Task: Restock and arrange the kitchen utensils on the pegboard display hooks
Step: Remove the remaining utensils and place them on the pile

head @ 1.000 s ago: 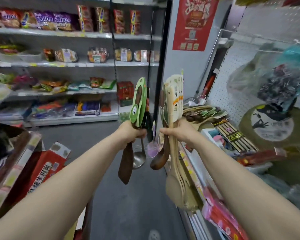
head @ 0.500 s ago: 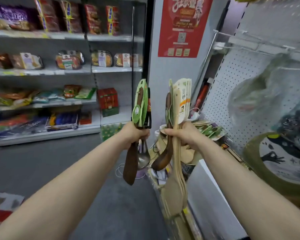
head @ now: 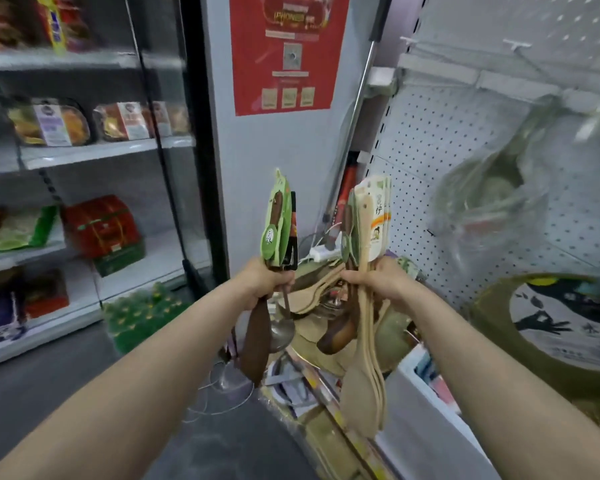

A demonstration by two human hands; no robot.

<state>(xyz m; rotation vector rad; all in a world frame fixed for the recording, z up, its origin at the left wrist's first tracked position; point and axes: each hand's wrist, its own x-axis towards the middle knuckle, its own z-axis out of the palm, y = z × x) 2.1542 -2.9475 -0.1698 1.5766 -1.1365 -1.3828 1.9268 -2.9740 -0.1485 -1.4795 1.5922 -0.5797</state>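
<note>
Left hand: fingers curled tight round the handles of two utensils, held upright at chest height. One is a dark spatula, blade hanging below the fist, its green card standing above. The other is a steel ladle, bowl down, just beside the spatula blade.

Right hand: clamped on a bundle of pale spatulas, blades hanging low and pressed together, their white label cards fanned above the fist. A dark spoon is gripped in the same bundle, bowl down on the left side of it.

The two hands are level and near each other, not touching. All held utensils are in the air, off the display.

Pegboard: white, to the right of the hands and beyond them. A wire hook projects near the top. A clear bag hangs against the board; its contents are blurred.

More pale utensils lie heaped beyond the hands, between them.

Surroundings: a red poster on the grey wall ahead; shelves of packaged food to the left; grey floor below.
</note>
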